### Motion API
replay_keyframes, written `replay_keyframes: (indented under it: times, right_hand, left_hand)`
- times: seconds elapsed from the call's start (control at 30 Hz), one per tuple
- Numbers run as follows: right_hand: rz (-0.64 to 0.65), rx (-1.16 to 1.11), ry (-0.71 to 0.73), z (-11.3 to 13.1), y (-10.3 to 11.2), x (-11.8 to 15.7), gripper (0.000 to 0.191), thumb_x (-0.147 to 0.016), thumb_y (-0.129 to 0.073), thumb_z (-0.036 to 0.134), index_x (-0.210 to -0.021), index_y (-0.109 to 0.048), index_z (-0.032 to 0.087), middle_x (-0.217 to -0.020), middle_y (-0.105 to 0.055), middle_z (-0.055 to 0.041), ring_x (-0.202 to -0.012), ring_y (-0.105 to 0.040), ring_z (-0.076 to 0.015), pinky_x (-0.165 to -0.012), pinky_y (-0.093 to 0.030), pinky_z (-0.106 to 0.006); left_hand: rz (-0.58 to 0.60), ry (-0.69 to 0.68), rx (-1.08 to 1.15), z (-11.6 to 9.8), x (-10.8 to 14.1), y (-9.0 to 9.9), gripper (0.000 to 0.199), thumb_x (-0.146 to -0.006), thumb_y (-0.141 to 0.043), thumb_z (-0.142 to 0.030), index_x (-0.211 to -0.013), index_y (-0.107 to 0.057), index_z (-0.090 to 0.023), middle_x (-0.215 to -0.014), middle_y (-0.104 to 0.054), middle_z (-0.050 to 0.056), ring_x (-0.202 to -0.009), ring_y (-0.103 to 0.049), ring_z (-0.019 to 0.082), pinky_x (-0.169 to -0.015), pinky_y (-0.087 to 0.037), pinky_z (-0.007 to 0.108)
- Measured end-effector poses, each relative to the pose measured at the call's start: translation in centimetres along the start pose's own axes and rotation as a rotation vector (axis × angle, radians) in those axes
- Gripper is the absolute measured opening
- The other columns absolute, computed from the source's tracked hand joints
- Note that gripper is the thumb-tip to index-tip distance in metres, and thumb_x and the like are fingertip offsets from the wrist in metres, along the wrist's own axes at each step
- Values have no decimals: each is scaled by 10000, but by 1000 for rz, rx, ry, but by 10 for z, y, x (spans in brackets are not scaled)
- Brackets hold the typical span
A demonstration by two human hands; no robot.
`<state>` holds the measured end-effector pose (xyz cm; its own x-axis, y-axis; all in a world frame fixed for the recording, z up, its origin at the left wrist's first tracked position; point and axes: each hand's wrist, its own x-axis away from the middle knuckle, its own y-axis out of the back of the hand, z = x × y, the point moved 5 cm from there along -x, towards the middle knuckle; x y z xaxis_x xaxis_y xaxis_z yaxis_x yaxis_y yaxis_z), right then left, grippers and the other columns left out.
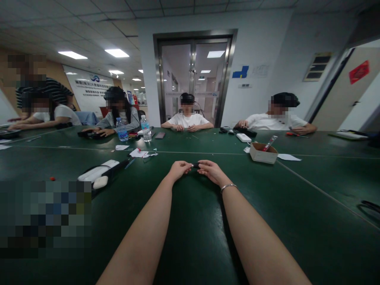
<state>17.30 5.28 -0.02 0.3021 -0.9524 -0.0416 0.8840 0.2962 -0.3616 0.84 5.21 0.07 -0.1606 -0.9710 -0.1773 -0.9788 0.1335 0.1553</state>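
Both my arms reach forward over the dark green table [190, 221]. Between my hands is a small black object [196, 165] with a shiny end on its left; its kind is too small to tell. My left hand [179, 169] pinches the shiny end with closed fingertips. From the other side, my right hand [211, 170] grips the black part with thumb and fingers, a silver bangle [228, 187] round its wrist. The object is held just above or on the tabletop; I cannot tell which.
Left lie a white power bank [99, 170], a white rounded case [100, 182] and a blue pen [130, 163]. Two water bottles [121, 130] stand farther back. A small open box [263, 153] is at right. Several people sit around the table, one person [187, 118] directly opposite.
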Motion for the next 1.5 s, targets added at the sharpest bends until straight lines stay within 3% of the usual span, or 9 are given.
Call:
replay_keyframes:
  times: [0.23, 0.57, 1.0, 1.27, 1.5]
  right_hand:
    - [40, 5, 6, 1, -3, 2, 226, -687, -693, 24, -873, -627, 134, -780, -622, -37, -634, -636, -133, -614, -555, -221]
    - [85, 12, 10, 2, -6, 4, 268, -654, -716, 25, -875, -623, 145, -828, -616, -31, -701, -639, -137, -686, -563, -246]
    - [115, 24, -2, 5, -9, 6, 324, -616, -750, 34, -878, -604, 158, -898, -601, -30, -708, -646, -144, -691, -568, -264]
    - [93, -2, -13, 4, -7, 4, 264, -666, -696, 17, -883, -610, 139, -817, -618, -31, -661, -651, -139, -639, -556, -222]
    - [-17, 18, -41, 3, -5, 4, 106, -767, -635, 48, -843, -607, 116, -721, -636, -54, -564, -637, -128, -521, -530, -176]
  left_hand:
    - [2, 34, -49, 5, -3, 0, 453, -728, -583, -537, -729, -634, -87, -604, -589, 39, -491, -479, 81, -498, -377, 210]
    - [-24, 64, -176, -7, 7, -1, 469, -799, -490, -518, -619, -609, -102, -514, -549, 28, -439, -443, 83, -461, -345, 210]
    - [-53, 68, -326, -9, 8, 2, 527, -821, -378, -542, -543, -572, -139, -463, -504, 9, -443, -449, 110, -546, -367, 247]
    - [-20, 40, -177, -3, 4, -1, 434, -768, -480, -534, -655, -581, -128, -558, -530, 5, -494, -460, 97, -494, -345, 220]
    - [-22, 22, -80, -11, 8, -4, 272, -676, -667, -351, -810, -587, -128, -751, -592, 40, -639, -529, 116, -493, -384, 193]
